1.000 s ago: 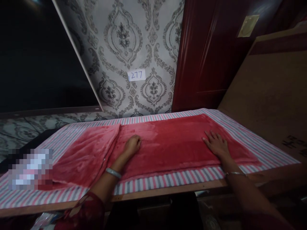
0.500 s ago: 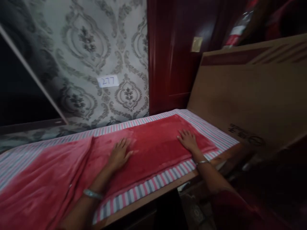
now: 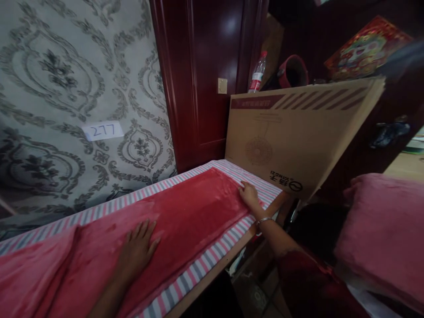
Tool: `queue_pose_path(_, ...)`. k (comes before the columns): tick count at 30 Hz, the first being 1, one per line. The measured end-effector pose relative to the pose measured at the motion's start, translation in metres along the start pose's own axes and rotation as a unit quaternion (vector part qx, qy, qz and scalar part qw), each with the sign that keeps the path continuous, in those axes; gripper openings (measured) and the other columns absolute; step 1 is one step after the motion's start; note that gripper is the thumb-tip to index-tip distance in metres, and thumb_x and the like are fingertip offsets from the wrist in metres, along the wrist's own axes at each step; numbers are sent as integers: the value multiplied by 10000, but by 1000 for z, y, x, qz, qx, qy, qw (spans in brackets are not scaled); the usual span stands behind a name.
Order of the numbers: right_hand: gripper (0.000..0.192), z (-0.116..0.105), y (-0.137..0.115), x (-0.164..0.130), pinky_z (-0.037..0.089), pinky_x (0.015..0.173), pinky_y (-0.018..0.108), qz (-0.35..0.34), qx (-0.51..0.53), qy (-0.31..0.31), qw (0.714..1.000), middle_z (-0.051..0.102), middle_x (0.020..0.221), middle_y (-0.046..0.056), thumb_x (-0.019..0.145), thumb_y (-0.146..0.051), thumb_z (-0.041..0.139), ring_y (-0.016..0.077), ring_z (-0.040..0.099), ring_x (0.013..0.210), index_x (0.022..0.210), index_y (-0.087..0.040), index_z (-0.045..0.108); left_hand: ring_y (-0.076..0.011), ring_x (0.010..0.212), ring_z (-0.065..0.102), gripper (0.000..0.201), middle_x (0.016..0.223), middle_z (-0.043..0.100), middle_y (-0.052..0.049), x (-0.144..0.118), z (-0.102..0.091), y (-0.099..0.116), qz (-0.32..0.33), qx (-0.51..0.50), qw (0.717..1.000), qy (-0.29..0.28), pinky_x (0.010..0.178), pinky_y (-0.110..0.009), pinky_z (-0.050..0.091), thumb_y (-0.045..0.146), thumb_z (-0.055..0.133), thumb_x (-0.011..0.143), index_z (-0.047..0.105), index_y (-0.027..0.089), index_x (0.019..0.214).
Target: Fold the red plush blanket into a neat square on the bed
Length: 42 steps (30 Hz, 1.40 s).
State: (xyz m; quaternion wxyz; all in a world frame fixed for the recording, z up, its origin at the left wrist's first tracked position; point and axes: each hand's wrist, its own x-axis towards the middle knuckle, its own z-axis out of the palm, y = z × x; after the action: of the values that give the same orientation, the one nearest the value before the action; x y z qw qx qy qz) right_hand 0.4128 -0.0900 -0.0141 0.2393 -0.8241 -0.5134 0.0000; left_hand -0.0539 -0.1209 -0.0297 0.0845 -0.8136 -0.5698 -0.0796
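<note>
A red plush blanket (image 3: 192, 207) lies folded lengthwise over a striped sheet (image 3: 195, 274), with a thicker folded layer at the left. Palm down on its lighter pink-looking part rests my left hand (image 3: 135, 249), fingers spread. At the blanket's far right end is my right hand (image 3: 249, 196), its fingers curled at the edge and seemingly pinching the fabric there. A bracelet circles the right wrist.
A large cardboard box (image 3: 281, 137) stands upright beyond the right end, with a plastic bottle (image 3: 257, 73) behind its top edge. Patterned wallpaper (image 3: 142, 145) and a dark red door panel (image 3: 208, 115) border the far side. Pink plush fabric (image 3: 380, 238) sits at right.
The view has swung to the right. My right hand has gone from lying spread on the blanket to curling at its right edge. My left hand stays flat on the blanket.
</note>
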Motion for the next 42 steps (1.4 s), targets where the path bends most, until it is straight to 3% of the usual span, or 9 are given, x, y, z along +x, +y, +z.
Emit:
queue_pose_path(10,291,-25,40,9,484,689,269,101,39,-109,988,754,924,121,841,-409,659,226,692,841,916,-138,735,-328,1442,396,589,1549,441,-136,-2,-4,4,-5,-2,1000,-1,1158,-551,319,398,418,924,504,180,1464)
queue_pose_path(17,219,-38,30,-13,445,511,216,115,108,-98,983,742,768,44,873,-241,566,147,648,587,1012,-145,704,-335,1447,385,587,1548,440,-158,-4,-11,8,-12,-14,1000,-12,1165,-543,304,395,420,938,496,154,1469)
queue_pose_path(21,268,-57,-3,-14,491,612,240,84,88,-53,991,760,885,100,821,-162,580,213,708,769,1054,-127,706,-331,1439,400,574,1535,459,-158,-4,-8,7,-14,-47,999,-1,1160,-553,315,398,446,927,526,162,1444)
queue_pose_path(26,367,-82,-97,-25,476,839,280,-69,72,-7,995,730,1142,115,818,-139,546,265,659,1060,1156,-184,681,-309,1370,496,517,1457,553,-170,-1,0,-6,-42,-220,971,77,1164,-533,343,429,441,898,659,139,1267)
queue_pose_path(30,366,-86,-175,-83,445,897,300,-235,74,-19,969,681,1211,89,852,-144,503,244,619,1076,1183,-207,647,-305,1203,632,534,1270,686,-151,6,-5,-8,-101,-471,870,107,1066,-503,471,553,481,862,673,159,1165)
queue_pose_path(33,354,-76,-204,-142,446,835,314,-388,29,-51,920,652,1144,100,892,-122,435,233,595,1015,1187,-206,613,-284,1006,719,561,1138,721,-176,12,-14,-2,-179,-691,701,6,909,-479,566,567,415,914,594,140,1230)
queue_pose_path(38,365,-39,-197,-213,433,764,297,-469,29,-93,878,623,1007,64,912,-92,450,205,585,943,1224,-230,581,-291,972,718,537,1109,708,-207,22,-26,4,-233,-865,438,-79,839,-471,583,512,373,970,563,122,1287)
queue_pose_path(40,392,-25,-186,-224,432,773,298,-471,43,-99,876,624,1009,59,920,-90,466,197,582,921,1274,-231,559,-285,990,704,496,1133,696,-182,26,-26,4,-242,-869,430,-40,827,-447,586,504,425,965,594,147,1265)
queue_pose_path(42,414,-17,-176,-229,435,802,310,-466,55,-96,878,628,1054,66,924,-94,483,200,578,941,1309,-233,545,-258,1027,677,424,1187,670,-137,30,-24,4,-242,-845,477,0,850,-427,577,468,518,954,608,175,1247)
